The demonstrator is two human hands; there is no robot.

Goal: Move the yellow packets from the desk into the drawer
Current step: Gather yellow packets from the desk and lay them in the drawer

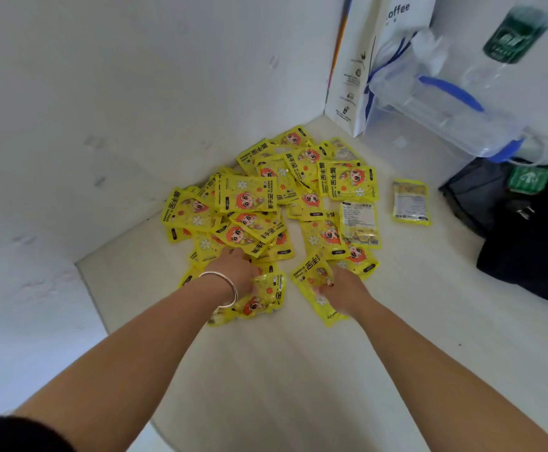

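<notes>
- Yellow packets [266, 203] heaped on white counter [298, 370], in the corner against the wall [103, 109].
- Lone packet [410, 202] lying apart to the right of heap, back side up.
- Print on packet fronts: "HAND WARMER" in black, large Chinese characters, cartoon face with orange hair, white flowers (small print on the backs too fine to read).
- Paper bag [351, 53] upright at back of counter, letters "offee" legible near its top; side print not readable.
- Bottle [517, 31] with green label, text blurred.
- Clear plastic bag [445, 102] with blue handles below the bottle.
- Black bag [527, 236] at right, with green tag [530, 179] showing a white arrow.
- Left hand [236, 272], silver bangle [223, 288] at wrist: fingers curled down at near edge of heap, clamped on a crumpled bunch of packets.
- Right hand [341, 288]: fingers curled, gripping one packet at near right edge of heap.
- Hands apart, both at near side of heap.
</notes>
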